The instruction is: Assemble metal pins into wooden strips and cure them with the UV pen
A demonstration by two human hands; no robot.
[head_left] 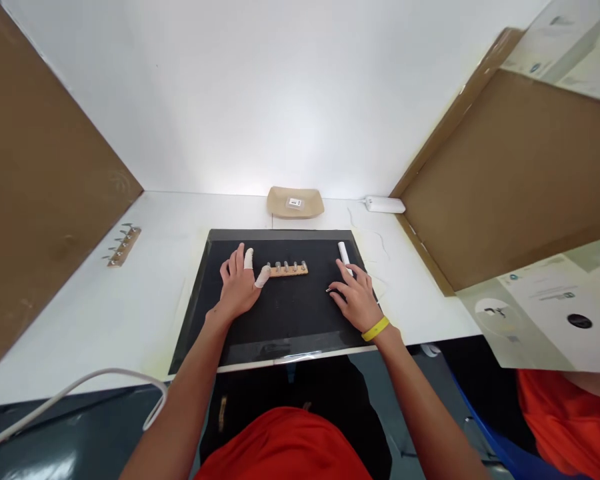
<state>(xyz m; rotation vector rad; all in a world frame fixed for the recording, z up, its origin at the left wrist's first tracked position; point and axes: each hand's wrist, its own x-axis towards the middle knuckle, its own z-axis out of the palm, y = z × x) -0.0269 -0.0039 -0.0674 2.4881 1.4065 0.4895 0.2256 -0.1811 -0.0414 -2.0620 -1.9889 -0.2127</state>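
Observation:
My left hand [237,287] lies on the black mat [290,313] with its fingers apart. White covers wrap its thumb and index finger. The thumb tip meets the left end of a small wooden strip [291,270], on which several shiny metal pieces stand in a row; whether it presses on the strip I cannot tell. My right hand [355,297], with a yellow band at the wrist, is curled over the mat's right side. Between its thumb and fingers shows a small thin light-tipped piece [329,290], mostly hidden. Beside those fingers lies a white cylinder [345,255].
A tan tray [275,203] with a small labelled packet [295,203] stands behind the mat. Another wooden strip with metal pieces [123,248] lies at left. A white power strip [385,205] sits back right. Brown panels [520,167] flank the table. A white cable [80,387] crosses the front left.

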